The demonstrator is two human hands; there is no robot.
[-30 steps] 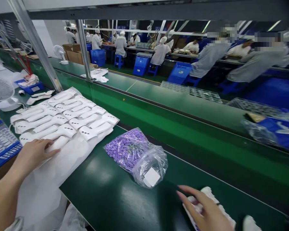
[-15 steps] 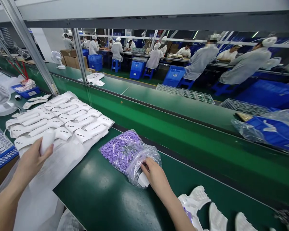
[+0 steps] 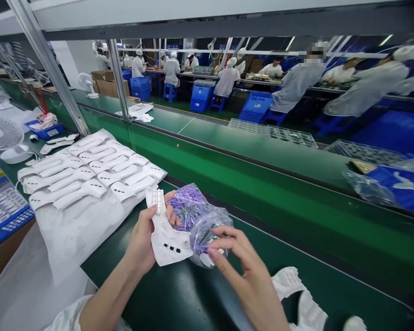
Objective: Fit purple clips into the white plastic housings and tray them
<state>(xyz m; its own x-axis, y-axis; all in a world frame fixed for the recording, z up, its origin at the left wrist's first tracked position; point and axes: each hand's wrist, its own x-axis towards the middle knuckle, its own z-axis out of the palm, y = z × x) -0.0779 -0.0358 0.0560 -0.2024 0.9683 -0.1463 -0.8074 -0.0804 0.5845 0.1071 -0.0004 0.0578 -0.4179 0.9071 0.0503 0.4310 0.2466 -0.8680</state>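
My left hand (image 3: 143, 241) grips a white plastic shell piece (image 3: 165, 234), held upright over the dark green bench with its inner side toward me. My right hand (image 3: 243, 271) pinches a small purple part (image 3: 203, 248) at the mouth of a clear bag of purple parts (image 3: 193, 216), which lies just behind both hands. Rows of matching white shells (image 3: 89, 172) lie on a white sheet (image 3: 72, 225) to the left.
More white shells (image 3: 296, 299) lie at the lower right. A green conveyor belt (image 3: 262, 184) runs behind the bench. A small white fan (image 3: 3, 138) and a blue tray (image 3: 3, 207) sit far left. Blue bags (image 3: 393, 184) rest at right; people in white coats work beyond.
My left hand lifted one white shell off the sheet and brought it to the centre. My right hand drew back from the bag's mouth with a purple part pinched.
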